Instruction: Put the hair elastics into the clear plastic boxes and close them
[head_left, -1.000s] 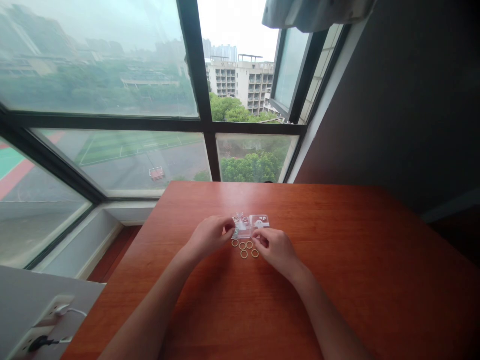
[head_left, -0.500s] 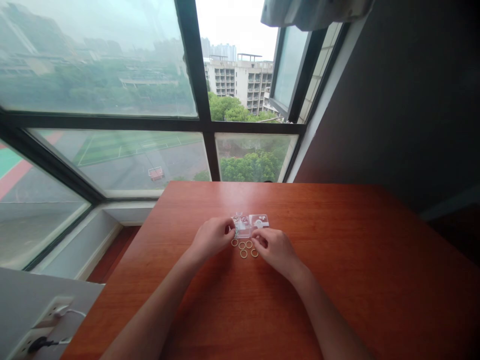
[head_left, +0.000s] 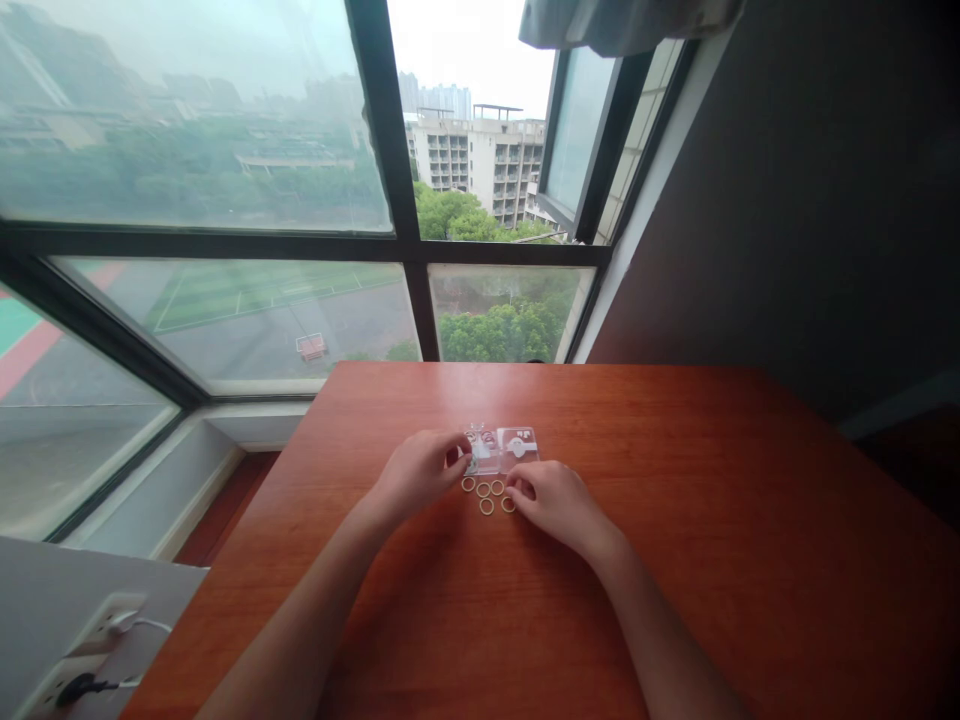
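Observation:
Small clear plastic charms [head_left: 501, 449] lie flat in the middle of a reddish-brown wooden table [head_left: 675, 560]. Several small gold rings [head_left: 486, 491] sit just in front of them. My left hand [head_left: 417, 472] rests at the left edge of the charms, fingers curled and pinching there. My right hand [head_left: 553, 500] lies to the right of the rings, its fingertips pinched together at the rightmost ring. What either pinch holds is too small to make out.
A large window [head_left: 300, 200] stands beyond the table's far edge, and a dark wall [head_left: 825, 200] runs along the right. A white power strip [head_left: 90, 650] with a plugged cable lies on a grey surface at the lower left.
My right hand has slid slightly down from the charms' lower edge to the rightmost ring. My left hand has barely moved.

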